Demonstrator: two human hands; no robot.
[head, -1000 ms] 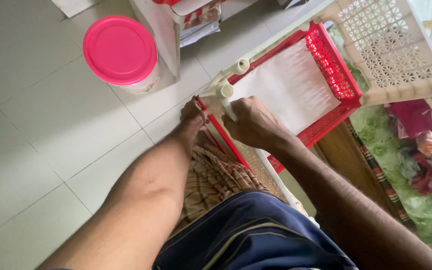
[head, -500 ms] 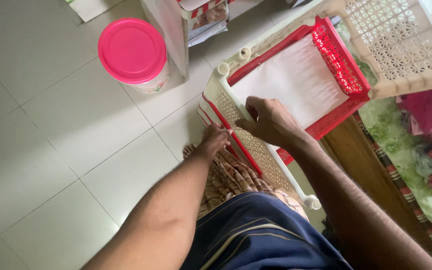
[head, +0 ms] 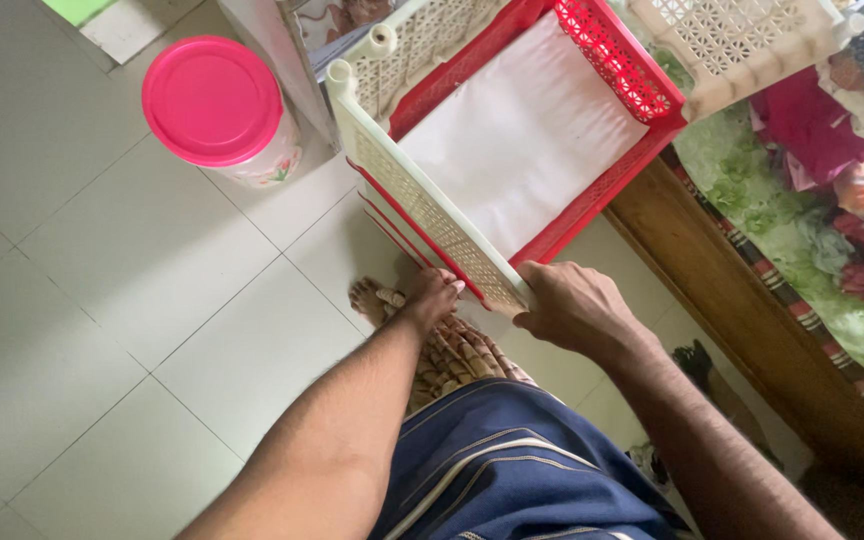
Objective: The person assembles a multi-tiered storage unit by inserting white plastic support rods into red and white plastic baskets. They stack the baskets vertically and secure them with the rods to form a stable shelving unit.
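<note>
Pink-lidded jar [head: 220,110] top left

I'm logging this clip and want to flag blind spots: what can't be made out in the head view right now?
- Left hand: its fingertips are hidden behind the cream lattice panel, so the grip is unclear.
- Right hand: palm side faces away at the panel's corner.
- Red basket: its far end is cut off by the top edge.
- Pink-lidded jar: the lid hides its contents.
- Clothes heap: cut off by the right edge.

Cream lattice plastic rack frame [head: 422,205] stands tilted, enclosing a red tray [head: 612,180].
</note>
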